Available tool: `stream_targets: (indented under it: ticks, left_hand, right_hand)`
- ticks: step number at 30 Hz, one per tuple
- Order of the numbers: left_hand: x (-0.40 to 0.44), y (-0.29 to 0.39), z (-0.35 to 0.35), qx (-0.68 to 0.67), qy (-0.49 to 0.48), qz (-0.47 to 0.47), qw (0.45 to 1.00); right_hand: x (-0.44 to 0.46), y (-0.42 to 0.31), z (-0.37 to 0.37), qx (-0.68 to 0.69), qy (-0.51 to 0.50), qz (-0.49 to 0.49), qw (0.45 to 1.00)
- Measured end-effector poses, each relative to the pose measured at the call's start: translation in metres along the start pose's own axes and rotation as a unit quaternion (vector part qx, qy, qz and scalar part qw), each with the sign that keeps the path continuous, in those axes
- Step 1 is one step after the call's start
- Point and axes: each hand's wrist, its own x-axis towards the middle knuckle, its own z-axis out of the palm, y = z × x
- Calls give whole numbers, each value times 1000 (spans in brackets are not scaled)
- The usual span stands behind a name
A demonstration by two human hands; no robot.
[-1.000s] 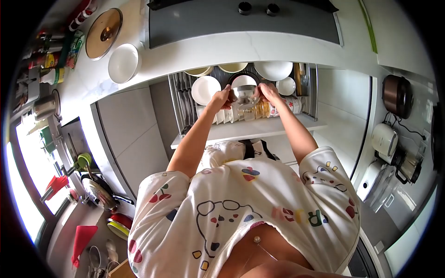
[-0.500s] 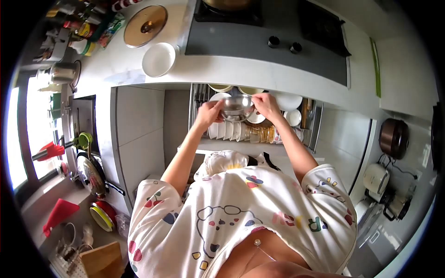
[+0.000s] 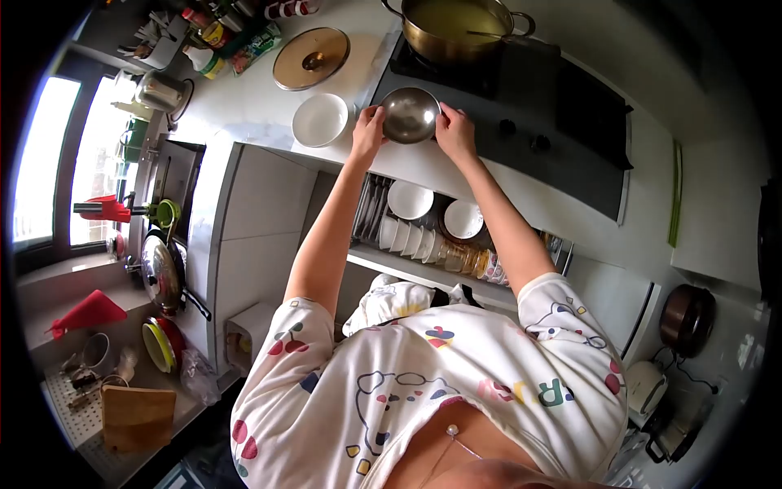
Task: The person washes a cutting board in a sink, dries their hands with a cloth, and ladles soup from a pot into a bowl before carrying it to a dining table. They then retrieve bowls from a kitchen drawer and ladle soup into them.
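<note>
A shiny steel bowl (image 3: 410, 116) is held by its rim between both hands, above the counter's front edge beside the stove. My left hand (image 3: 369, 134) grips its left side, and my right hand (image 3: 455, 132) grips its right side. Just left of it a white bowl (image 3: 320, 120) rests on the counter (image 3: 269, 114). Below my forearms the drawer rack (image 3: 358, 232) is pulled out, with a white bowl (image 3: 410, 200), another white bowl (image 3: 463, 219), plates and a row of cups in it.
A large pot (image 3: 456, 31) with yellowish liquid and a utensil stands on the stove (image 3: 521, 122). A glass lid (image 3: 311, 59) lies on the counter at the back left. At the lower left are a wooden board (image 3: 138, 418) and pans (image 3: 163, 273).
Both hands have raised the steel bowl out of the drawer area and up to the counter's edge, beside the white bowl. The view has turned, bringing the pot into sight.
</note>
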Motion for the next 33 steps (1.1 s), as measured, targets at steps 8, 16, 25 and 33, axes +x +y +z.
stream_targets:
  ticks: [8,16,25,33]
  left_hand:
    - [26,-2,11,-90,-50,-29,994]
    - [-27,-8,-28,-84,-73,-69,991]
    - [-24,-16,-148,-177,95,-139,970]
    - [13,-11,-162,-241,-9,-165,956]
  right_hand:
    - [22,28,3,8,2,-3,1000]
    - [24,12,-25,205,68,168,962]
    - [96,-53,-112,297,233,206,903]
    - [136,-42,-126,315,238,288,872]
